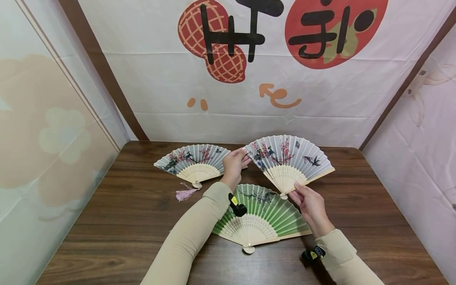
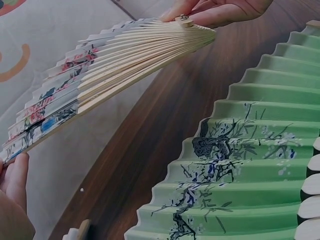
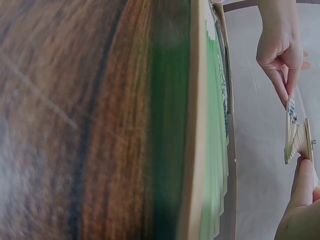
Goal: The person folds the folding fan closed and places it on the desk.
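Note:
Spread wide, a grey-white folding fan (image 1: 286, 152) with pink blossoms and dark birds is held above the back of the table. My left hand (image 1: 232, 166) pinches its left outer edge between thumb and fingers, as the left wrist view also shows at the fan's tip. My right hand (image 1: 311, 206) grips the right-hand guard stick close to the pivot, thumb on top. Below it an open green folding fan (image 1: 285, 215) with dark branches lies on the table, partly covered by my left forearm. A similar blossom-patterned fan (image 1: 194, 156) lies open at the back left, its right end behind my left hand.
A pink tassel (image 1: 186, 194) hangs from the back-left fan's pivot onto the brown wooden table (image 1: 124, 213). Behind the table's back edge stands a printed white cloth wall (image 1: 160, 87). More cloth panels flank both sides. Each wrist carries a small black camera.

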